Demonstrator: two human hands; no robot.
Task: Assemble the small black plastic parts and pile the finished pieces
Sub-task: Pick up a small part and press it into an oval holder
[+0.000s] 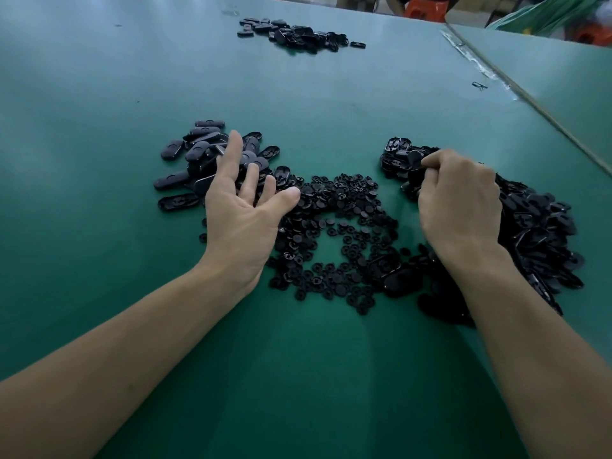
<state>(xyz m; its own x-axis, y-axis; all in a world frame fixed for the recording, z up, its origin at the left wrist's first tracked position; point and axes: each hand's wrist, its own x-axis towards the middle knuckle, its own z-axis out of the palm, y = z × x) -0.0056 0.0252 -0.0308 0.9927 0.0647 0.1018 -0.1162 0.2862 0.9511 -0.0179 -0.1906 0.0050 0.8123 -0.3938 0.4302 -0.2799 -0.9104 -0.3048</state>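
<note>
- A matte green table [99, 94] fills the view. In the middle of it lies a loose spread of small round black parts [344, 220], one layer deep, with a bare patch of table at its centre.
- Left of and just beyond the round parts sits a pile of closed oblong pieces [195, 150], black, heaped across one another. Its near right edge touches the round parts.
- The left hand [241, 207] hovers at the left edge of the round parts. Its palm is turned to the right, its fingers are straight and spread, and it holds nothing. The fingertips reach over the near side of the oblong pile.
- Far beyond the round parts, near the table's far edge, lies a second dark pile [298, 34] of similar pieces.
- Beyond that edge stand orange stools [427, 8].
- The right hand [460, 200] is at the right edge of the round parts, well apart from the left hand. Its fingers are curled and pinch a black piece [415, 159] at the top of the heap there.
- Right of the round parts and touching them spreads a heap of open oblong shells [536, 233], partly hidden under the right forearm.
- Further right, a taped seam [477, 61] joins a neighbouring table [563, 77].
</note>
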